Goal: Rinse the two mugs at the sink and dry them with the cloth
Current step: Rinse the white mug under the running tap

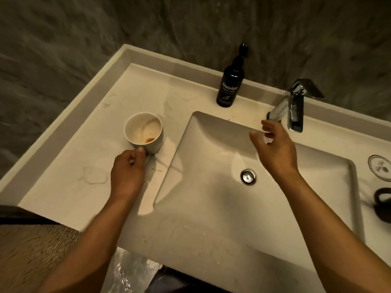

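— Forearms are reaching in from the near edge. What is each hand doing?

— His or her left hand [127, 170] is closing its fingers [140, 150] on the near side of the mug [143, 132], probably at the handle, though that is hidden. It is standing upright on the counter [69, 166], just left of the sink [211, 208], with a brown stain inside.

— And the other?

— Over the basin the right hand [275, 149] is hovering with fingers spread, holding nothing, just short of the tap [293, 106].

— So rinsing is only starting?

— Seemingly. No water is running; next the tap needs opening and the mug lifting under the spout. Neither second mug nor cloth is showing clearly.
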